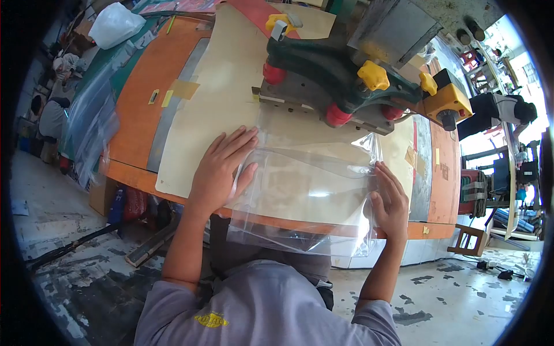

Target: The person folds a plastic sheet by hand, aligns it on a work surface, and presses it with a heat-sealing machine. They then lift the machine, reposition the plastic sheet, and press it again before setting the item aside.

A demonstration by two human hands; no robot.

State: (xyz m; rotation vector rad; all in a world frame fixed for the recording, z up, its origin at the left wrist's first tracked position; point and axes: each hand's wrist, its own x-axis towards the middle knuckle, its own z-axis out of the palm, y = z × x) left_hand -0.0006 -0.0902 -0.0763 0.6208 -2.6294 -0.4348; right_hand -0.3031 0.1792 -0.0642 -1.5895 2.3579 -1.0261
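Clear plastic sheeting (309,193) is spread in front of a green-framed machine head (323,60), its far edge set close to the metal plate (300,95) beneath and its near edge draped over the front of an orange-topped worktable (141,86). The tabletop is largely covered by a cream-colored sheet (184,153), fixed at the left with tan tape (184,89) and flanked on both sides by grey strips. The machine head is fitted with yellow star knobs (374,75) and red round fittings (338,114). More clear plastic (89,132) is hung over the table's left end, near a white plastic bag (117,26). The workshop floor (415,297) is marked by worn, dark patches, and a small wooden stool (470,239) is placed at the right. Other people are seen in the background, one at far left (55,118) and one at far right (508,109).

The left hand (227,161) is laid open at the sheeting's left edge, its fingers extended toward the machine and its thumb held apart. The right hand (390,202) is rested open along the right edge, fingers pointed forward and thumb raised; whether any plastic is pinched beneath cannot be told. Both forearms are bared below grey sleeves (375,320).
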